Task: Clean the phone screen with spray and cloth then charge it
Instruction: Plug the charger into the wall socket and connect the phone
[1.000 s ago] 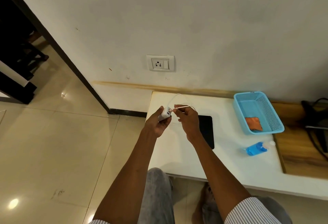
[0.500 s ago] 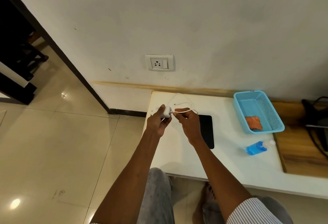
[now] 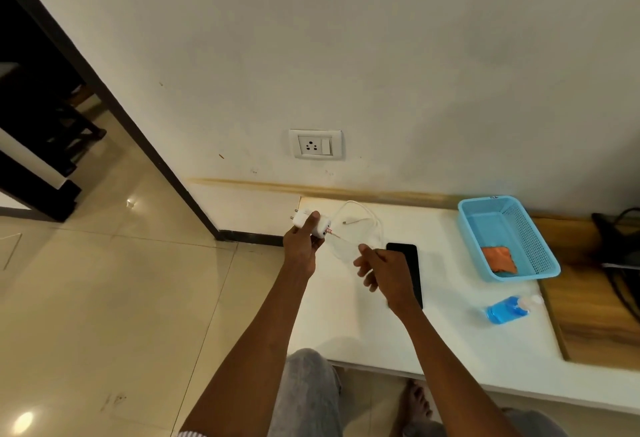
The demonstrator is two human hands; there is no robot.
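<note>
Left hand (image 3: pixel 300 246) fingers grip charger (image 3: pixel 311 224); right hand (image 3: pixel 382 272) blurred, grasp on cable (image 3: pixel 367 220) unclear.

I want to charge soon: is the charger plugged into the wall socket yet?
No. The charger is in the left hand, pins bare; the wall socket is empty.

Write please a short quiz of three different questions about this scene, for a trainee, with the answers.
1. True or false: the charger adapter is already plugged into the wall socket.
2. Where is the orange cloth? A) on the floor B) in the blue basket C) on the phone
3. Fill in: the blue spray bottle lies on its ____ on the white table.

Key:
1. False; the left hand holds it in the air, and the right hand is at the white cable.
2. B
3. side
</note>
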